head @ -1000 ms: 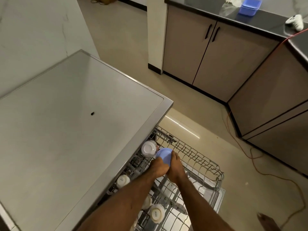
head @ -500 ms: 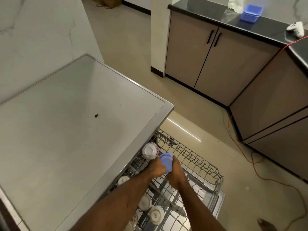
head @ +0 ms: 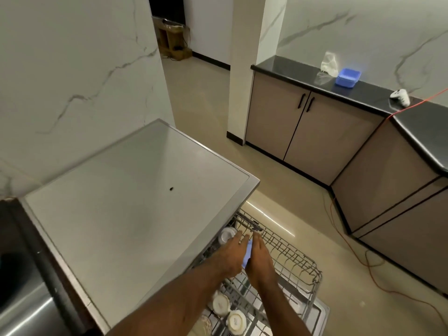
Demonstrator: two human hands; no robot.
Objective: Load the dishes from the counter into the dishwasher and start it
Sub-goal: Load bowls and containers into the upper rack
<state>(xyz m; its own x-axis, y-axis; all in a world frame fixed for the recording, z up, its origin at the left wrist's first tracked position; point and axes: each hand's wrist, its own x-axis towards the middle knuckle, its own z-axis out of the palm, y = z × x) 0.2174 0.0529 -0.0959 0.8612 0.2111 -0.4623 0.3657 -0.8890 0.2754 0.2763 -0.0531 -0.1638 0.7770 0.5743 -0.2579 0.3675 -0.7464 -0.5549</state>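
The dishwasher (head: 135, 202) stands open with its wire upper rack (head: 293, 255) pulled out over the door (head: 321, 311). A light blue bowl (head: 247, 253) sits on edge in the rack, mostly hidden between my two hands. My left hand (head: 230, 255) lies against the bowl's left side and my right hand (head: 260, 260) against its right side, fingers stretched forward. An upturned white bowl (head: 227, 235) sits just beyond my left fingertips. Two more white bowls (head: 220, 304) (head: 236, 321) rest upside down nearer me.
Across the floor a dark counter (head: 303, 69) over beige cabinets carries a blue lidded container (head: 348, 77), a clear plastic bag (head: 328, 64) and a white controller (head: 400, 97). An orange cable (head: 351, 251) trails over the floor at the right. A steel surface (head: 24, 306) lies at lower left.
My fingers have gone from curled round the blue bowl to stretched out along its sides, and less of the bowl shows. The view has tilted up toward the walls.
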